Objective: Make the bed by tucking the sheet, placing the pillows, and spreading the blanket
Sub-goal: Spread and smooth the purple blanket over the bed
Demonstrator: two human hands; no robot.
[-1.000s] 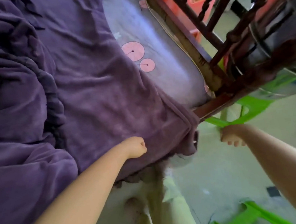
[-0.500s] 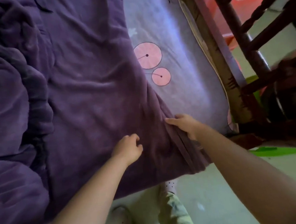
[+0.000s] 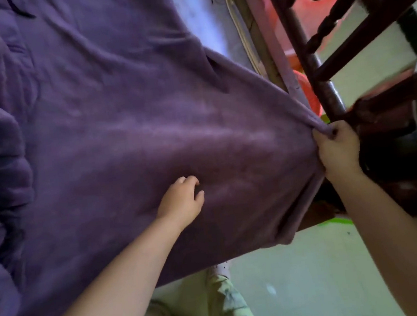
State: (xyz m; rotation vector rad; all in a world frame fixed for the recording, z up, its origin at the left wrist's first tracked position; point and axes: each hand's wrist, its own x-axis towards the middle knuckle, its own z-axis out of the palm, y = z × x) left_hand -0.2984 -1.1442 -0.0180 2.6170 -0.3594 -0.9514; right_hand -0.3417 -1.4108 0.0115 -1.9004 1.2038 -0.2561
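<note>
Step in hand: spreading the purple blanket (image 3: 128, 130) over the foot corner of the bed. The right hand (image 3: 337, 149) has its fingers (image 3: 328, 134) pinched shut on the blanket's corner, drawn tight against the dark wooden footboard post (image 3: 323, 88). The left hand (image 3: 182, 201) rests on the blanket's flat top, fingers loosely curled with the tips just pressing the cloth — not gripping it.

The blanket covers most of the mattress. It is taut between the two hands, bunched in thick folds at far left, and its near edge hangs over the bed side above the floor (image 3: 303, 276). A strip of pale patterned sheet (image 3: 211, 22) shows uncovered along the footboard rail.

To do it well, I'd judge: keep the left hand as an anchor so the middle doesn't drag, pull the corner square to the bed corner rather than diagonally, then let it drop evenly so the overhang matches along the side. The bunched left part probably needs flattening after. Risk — the corner snagging on the post.

Versus half a second ago: the right hand was then further in, fingers laid along the blanket's folded edge with a wide band of sheet and its pink circles exposed. Now the corner is carried out to the post, most of that sheet is covered, and the left hand sits in about the same spot.
</note>
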